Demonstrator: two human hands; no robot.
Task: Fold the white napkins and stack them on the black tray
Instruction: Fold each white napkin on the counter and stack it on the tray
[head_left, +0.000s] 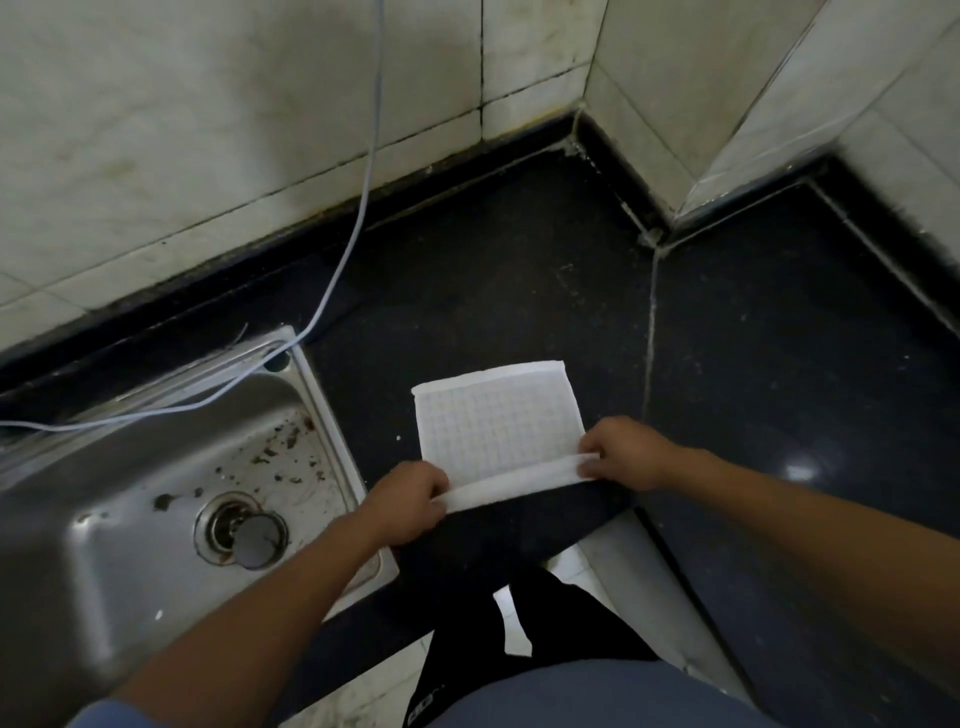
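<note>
Napkin (498, 426), white w/ grid texture, lies flat on black surface (519, 260) near its front edge, just right of steel sink (104, 519). L hand (408, 501): fingers (434, 486) curled, pinching the napkin at near-left corner. R hand (626, 452): fingers curled, pinching near-right corner. Near edge raised off surface btw both hands as a narrow strip.

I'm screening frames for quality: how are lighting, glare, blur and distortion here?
Head view: dim, even light; one small glare spot on the black counter, right of the right hand; wide-angle distortion bows the wall tiles; the napkin and the left hand look slightly soft.
</note>
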